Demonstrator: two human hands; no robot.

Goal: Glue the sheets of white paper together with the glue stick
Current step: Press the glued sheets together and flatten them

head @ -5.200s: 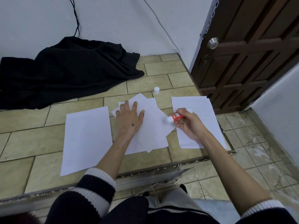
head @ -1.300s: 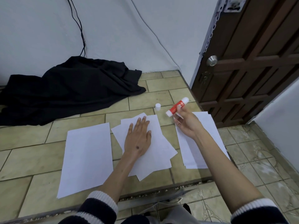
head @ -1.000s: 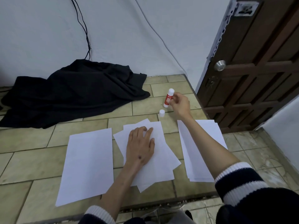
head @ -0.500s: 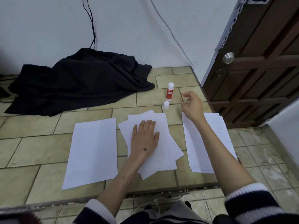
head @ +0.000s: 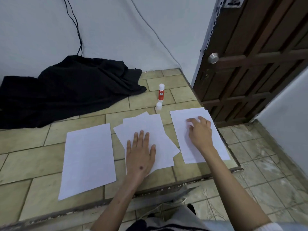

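The red and white glue stick [head: 161, 93] stands upright on the tiled floor, its white cap [head: 159, 106] off and just in front of it. My left hand [head: 140, 153] lies flat with straight fingers on the fanned middle pile of white sheets [head: 146, 129]. My right hand [head: 200, 132] rests on the right stack of white paper [head: 181, 119], fingertips bent down onto the top sheet; I cannot see a pinch. A single white sheet [head: 88, 157] lies to the left.
A black cloth [head: 70, 92] is heaped against the wall at the back left. A dark wooden door [head: 253, 55] stands at the right. The raised tiled floor ends in a step edge [head: 166, 185] near my knees.
My right hand carried the glue stick away from the middle pile, stood it upright behind the cap, let go, and came back down onto the right stack. My left hand stayed on the pile.
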